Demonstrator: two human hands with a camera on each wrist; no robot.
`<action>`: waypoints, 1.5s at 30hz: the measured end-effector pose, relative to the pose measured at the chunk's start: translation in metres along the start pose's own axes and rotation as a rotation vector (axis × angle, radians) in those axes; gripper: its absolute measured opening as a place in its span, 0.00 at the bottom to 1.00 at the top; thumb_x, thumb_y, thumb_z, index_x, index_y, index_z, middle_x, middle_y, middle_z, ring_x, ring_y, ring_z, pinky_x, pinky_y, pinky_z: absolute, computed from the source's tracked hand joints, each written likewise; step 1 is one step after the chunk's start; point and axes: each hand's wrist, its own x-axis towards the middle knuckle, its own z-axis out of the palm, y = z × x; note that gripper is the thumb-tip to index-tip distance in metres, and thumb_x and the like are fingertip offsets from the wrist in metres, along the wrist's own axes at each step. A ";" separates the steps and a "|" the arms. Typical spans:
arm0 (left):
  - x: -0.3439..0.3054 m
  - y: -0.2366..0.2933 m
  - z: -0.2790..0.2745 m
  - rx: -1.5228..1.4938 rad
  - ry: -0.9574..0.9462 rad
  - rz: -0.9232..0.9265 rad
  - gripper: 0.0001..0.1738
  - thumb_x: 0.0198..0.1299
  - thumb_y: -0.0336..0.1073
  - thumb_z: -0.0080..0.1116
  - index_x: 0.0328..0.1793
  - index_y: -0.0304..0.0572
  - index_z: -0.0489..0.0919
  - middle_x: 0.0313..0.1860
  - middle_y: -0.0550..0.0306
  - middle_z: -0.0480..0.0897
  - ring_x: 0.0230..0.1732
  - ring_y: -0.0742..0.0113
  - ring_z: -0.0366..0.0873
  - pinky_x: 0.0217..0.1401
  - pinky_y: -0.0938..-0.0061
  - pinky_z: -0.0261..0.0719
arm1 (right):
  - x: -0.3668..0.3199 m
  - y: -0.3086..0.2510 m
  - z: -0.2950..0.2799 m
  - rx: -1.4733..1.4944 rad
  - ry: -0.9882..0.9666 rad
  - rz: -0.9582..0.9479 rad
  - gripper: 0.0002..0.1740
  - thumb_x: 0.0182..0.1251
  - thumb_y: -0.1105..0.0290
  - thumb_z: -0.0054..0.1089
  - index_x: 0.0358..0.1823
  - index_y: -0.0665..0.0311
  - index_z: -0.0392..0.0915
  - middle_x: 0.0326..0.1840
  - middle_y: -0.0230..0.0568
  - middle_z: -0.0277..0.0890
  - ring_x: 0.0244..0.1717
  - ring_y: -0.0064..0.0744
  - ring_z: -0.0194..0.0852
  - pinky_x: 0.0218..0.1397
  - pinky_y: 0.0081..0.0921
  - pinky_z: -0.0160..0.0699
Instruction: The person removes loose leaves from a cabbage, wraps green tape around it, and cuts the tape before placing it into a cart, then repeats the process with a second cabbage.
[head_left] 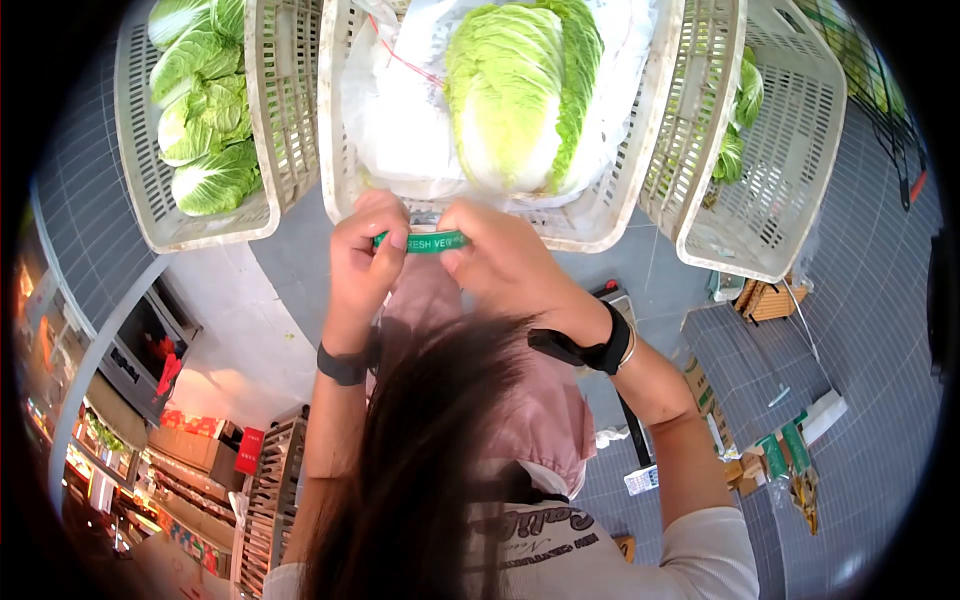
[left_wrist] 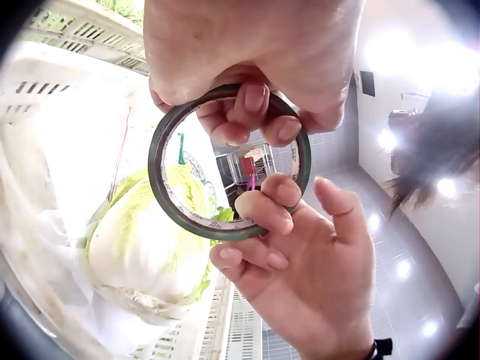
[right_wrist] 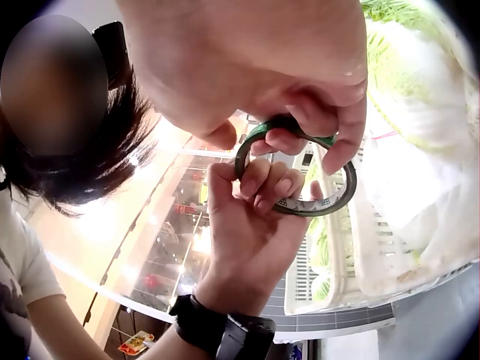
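Note:
A roll of green printed tape is held level between both hands, just in front of the middle crate. My left hand grips its left side, fingers hooked through the ring; my right hand pinches its right side. In the left wrist view the tape ring shows round, with fingers of both hands curled through its hole. The right wrist view shows the ring gripped the same way. Beyond the hands, a napa cabbage lies on white plastic in the middle crate.
The middle crate stands between a left crate holding several cabbages and a right crate with some greens. A red string lies on the plastic. Boxes and a slatted rack are at lower left.

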 end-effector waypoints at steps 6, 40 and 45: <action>-0.002 -0.004 0.000 0.076 -0.023 0.030 0.23 0.63 0.45 0.53 0.21 0.40 0.61 0.24 0.60 0.62 0.32 0.66 0.58 0.37 0.74 0.55 | -0.002 0.006 0.004 -0.067 0.013 -0.010 0.08 0.60 0.71 0.50 0.39 0.66 0.66 0.29 0.52 0.68 0.32 0.54 0.69 0.36 0.43 0.67; 0.010 -0.001 0.007 0.017 0.005 -0.025 0.14 0.60 0.35 0.54 0.24 0.39 0.67 0.23 0.60 0.67 0.31 0.66 0.62 0.47 0.71 0.61 | -0.003 0.010 -0.011 0.034 0.007 0.007 0.11 0.59 0.75 0.51 0.43 0.65 0.68 0.31 0.46 0.66 0.28 0.42 0.67 0.35 0.33 0.68; 0.011 0.000 0.011 -0.164 0.129 -0.110 0.13 0.62 0.35 0.53 0.26 0.39 0.70 0.26 0.61 0.69 0.34 0.66 0.63 0.47 0.71 0.62 | 0.003 0.003 0.006 0.127 0.466 -0.103 0.15 0.59 0.77 0.56 0.47 0.67 0.66 0.41 0.45 0.64 0.34 0.35 0.67 0.39 0.31 0.71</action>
